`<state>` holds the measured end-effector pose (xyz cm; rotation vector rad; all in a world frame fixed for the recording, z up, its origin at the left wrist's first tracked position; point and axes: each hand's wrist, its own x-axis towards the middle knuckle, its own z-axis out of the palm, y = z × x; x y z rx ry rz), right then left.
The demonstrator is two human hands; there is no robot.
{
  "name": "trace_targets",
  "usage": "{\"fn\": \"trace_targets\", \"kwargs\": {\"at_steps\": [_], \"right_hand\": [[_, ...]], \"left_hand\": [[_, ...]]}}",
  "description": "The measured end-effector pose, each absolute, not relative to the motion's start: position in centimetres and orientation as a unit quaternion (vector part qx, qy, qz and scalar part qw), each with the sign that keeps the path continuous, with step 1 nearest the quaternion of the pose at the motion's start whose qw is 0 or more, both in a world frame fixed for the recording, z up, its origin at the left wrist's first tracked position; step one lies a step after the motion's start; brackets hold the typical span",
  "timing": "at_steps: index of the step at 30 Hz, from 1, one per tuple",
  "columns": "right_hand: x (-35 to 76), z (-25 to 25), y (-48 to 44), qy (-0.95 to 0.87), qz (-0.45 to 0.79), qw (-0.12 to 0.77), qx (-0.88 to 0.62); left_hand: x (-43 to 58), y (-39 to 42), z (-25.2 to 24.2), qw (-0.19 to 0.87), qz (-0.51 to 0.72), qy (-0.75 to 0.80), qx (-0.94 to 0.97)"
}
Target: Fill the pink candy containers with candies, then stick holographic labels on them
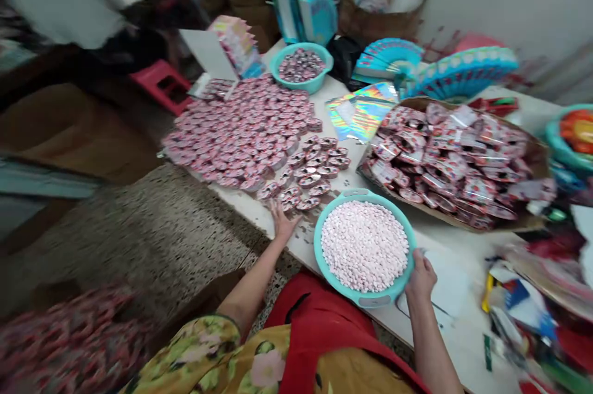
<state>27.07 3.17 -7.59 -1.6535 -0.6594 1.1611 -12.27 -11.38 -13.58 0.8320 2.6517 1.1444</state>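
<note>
Red apron (336,339) lies nearest, and we should hold the near turquoise basin (343,286) level on the worktop (353,167), right hand (421,280) pinching its rim, left hand (284,225) with fingers spread beside oval packs (319,188).

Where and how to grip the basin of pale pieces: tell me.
Likely at the far handle, left hand coming from the left, and the near handle, right hand from the right. Both are slotted and sit opposite on the round basin, so the pale pieces should stay level.
</note>
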Motion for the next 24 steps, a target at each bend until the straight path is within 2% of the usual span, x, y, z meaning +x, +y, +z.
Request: {"fn": "trace_targets", "kwargs": {"at_steps": [4, 9, 16, 20, 24], "right_hand": [[28.2, -6.3, 3.3, -0.246, 0.475, 0.49, -0.688], [29.1, -5.9, 3.3, -0.33, 0.456, 0.449, -0.694], [29.1, -6.4, 3.1, -0.392, 0.398, 0.418, -0.717], [28.9, -6.1, 3.3, -0.388, 0.374, 0.405, -0.738], [28.7, -5.8, 3.2, -0.379, 0.392, 0.385, -0.744]], "left_hand": [[-12.2, -8.0, -14.2, 0.063, 0.397, 0.87, 0.286], [-10.9, -4.9, -13.7, 0.044, 0.398, 0.874, 0.276], [-10.8, -8.6, -12.1, 0.076, 0.45, 0.831, 0.318], [-13.3, -9.4, -8.6, 0.027, 0.462, 0.8, 0.381], [-17.5, -3.4, -2.2, 0.028, 0.418, 0.801, 0.427]]}}
